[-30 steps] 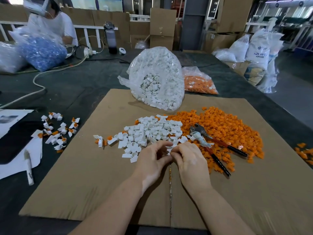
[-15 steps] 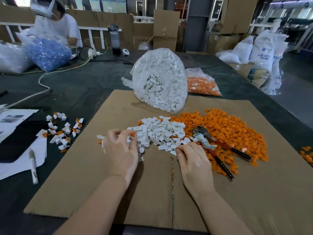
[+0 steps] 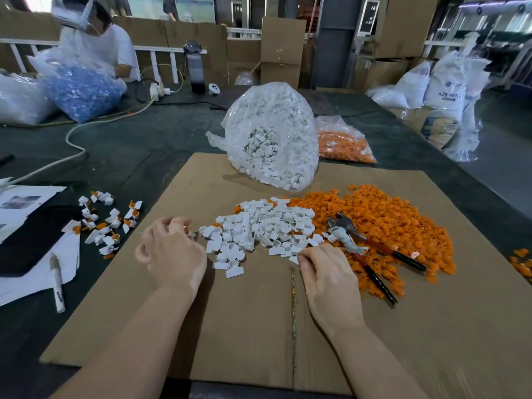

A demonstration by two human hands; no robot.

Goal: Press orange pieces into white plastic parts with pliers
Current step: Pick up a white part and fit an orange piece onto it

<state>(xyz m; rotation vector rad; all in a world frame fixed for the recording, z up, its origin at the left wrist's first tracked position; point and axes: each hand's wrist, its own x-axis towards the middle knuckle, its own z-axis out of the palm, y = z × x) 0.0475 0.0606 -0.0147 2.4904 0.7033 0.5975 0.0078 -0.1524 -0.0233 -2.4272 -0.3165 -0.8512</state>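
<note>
My left hand (image 3: 169,251) sits at the left edge of the cardboard sheet (image 3: 247,326), fingers curled; a bit of white and orange shows at the fingertips (image 3: 184,227), so I judge it holds a small part, though I cannot tell exactly what. My right hand (image 3: 328,272) has fingers bent at the near rim of the loose heap of small white plastic parts (image 3: 264,226); whether it pinches one is hidden.

Pliers with red-and-black handles (image 3: 371,254) lie untouched, just beside the right hand, on the spread of small orange plastic pieces (image 3: 388,220). Neither hand is on them.

Step in hand, as I judge it: picking and mating pieces by hand, before pressing. Next move calls for the right hand to take up the pliers and squeeze the seated pair squarely.

A scatter of joined white-and-orange parts (image 3: 106,223) lies off the cardboard to the left, on the dark table (image 3: 121,151). Behind the heap stands a clear bag of white parts (image 3: 270,133).
</note>
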